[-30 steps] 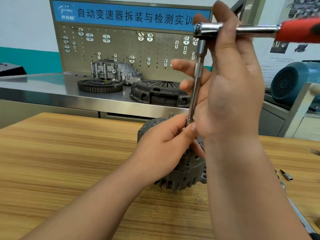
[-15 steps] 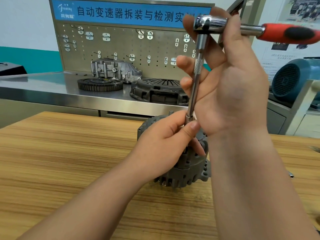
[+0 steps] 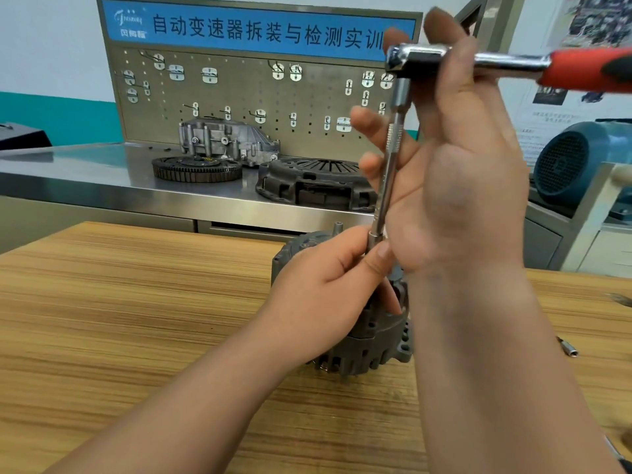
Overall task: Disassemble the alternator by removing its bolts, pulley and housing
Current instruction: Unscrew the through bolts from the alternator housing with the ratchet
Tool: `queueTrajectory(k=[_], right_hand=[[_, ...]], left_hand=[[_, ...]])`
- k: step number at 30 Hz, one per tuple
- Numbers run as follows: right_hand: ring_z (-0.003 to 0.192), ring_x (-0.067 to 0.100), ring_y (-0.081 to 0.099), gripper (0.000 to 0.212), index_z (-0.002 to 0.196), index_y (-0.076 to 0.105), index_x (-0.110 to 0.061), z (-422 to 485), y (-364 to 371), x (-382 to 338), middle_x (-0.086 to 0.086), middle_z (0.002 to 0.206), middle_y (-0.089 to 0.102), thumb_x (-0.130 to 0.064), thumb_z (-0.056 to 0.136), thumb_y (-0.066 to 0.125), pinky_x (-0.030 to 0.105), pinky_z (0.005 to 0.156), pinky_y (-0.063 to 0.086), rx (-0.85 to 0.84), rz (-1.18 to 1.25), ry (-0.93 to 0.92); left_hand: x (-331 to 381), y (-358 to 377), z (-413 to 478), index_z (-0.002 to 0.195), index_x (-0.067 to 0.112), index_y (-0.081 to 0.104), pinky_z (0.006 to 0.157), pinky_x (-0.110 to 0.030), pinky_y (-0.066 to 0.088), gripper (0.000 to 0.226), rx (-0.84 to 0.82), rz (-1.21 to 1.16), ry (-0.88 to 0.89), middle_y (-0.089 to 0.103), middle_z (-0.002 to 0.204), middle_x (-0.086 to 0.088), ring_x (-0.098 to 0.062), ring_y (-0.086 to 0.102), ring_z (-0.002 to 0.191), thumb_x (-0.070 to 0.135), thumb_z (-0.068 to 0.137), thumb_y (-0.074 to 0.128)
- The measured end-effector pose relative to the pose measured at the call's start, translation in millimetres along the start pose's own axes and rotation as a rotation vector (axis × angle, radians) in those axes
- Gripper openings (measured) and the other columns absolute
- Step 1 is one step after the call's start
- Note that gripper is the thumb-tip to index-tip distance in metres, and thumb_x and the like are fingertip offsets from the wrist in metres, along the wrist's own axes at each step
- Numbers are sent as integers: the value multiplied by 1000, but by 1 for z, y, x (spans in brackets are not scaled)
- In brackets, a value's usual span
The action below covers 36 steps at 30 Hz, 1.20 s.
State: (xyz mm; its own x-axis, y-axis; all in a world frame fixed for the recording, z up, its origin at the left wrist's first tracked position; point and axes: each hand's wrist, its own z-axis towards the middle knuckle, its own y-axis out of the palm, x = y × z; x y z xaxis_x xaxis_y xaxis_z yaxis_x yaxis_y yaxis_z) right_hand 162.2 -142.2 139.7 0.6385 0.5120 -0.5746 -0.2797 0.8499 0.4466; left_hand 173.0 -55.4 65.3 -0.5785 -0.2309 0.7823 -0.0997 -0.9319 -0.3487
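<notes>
A dark grey alternator [image 3: 372,350] stands on the wooden table [image 3: 136,302], largely hidden by my hands. A long steel extension bar [image 3: 390,165] rises from its top to a ratchet with a red handle [image 3: 581,68] that points right. My left hand [image 3: 325,295] rests on the alternator and pinches the socket [image 3: 372,239] at the bar's lower end between thumb and forefinger. My right hand [image 3: 461,186] is raised beside the bar, thumb over the ratchet head and fingers curled behind the bar.
Behind the table runs a steel bench [image 3: 85,186] with a toothed flywheel ring [image 3: 196,169], a clutch cover [image 3: 314,184] and an aluminium housing [image 3: 225,140] before a pegboard [image 3: 239,97]. A blue motor [image 3: 574,159] stands at right. A small bit [image 3: 567,347] lies on the table.
The ratchet handle dipped a little and came back towards level. Both hands keep their holds and the alternator stays where it was.
</notes>
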Motion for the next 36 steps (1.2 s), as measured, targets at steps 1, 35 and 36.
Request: queueTrajectory(k=[1,35,36], right_hand=[[62,14,65,25,120,55,-18,1,-2,-1,6,126,62,-27,105,37,20,47,42,6,34,25],[71,19,67,18,111,61,-22,-4,4,0,-7,99,65,-14,100,49,19,48,44,23,-68,-110],[70,18,67,20,116,60,-19,-4,4,0,-3,107,65,-16,101,47,19,48,44,20,-64,-98]], left_hand=[[0,0,0,94,30,63,77,-49,53,30,-6,10,10,70,77,15,-9,63,73,50,90,40],[5,-1,3,99,27,66,74,-58,53,20,-16,-1,-20,74,87,7,-37,64,85,33,97,48],[4,-1,2,99,27,66,74,-57,53,21,-16,-3,-11,74,86,8,-35,64,84,36,96,47]])
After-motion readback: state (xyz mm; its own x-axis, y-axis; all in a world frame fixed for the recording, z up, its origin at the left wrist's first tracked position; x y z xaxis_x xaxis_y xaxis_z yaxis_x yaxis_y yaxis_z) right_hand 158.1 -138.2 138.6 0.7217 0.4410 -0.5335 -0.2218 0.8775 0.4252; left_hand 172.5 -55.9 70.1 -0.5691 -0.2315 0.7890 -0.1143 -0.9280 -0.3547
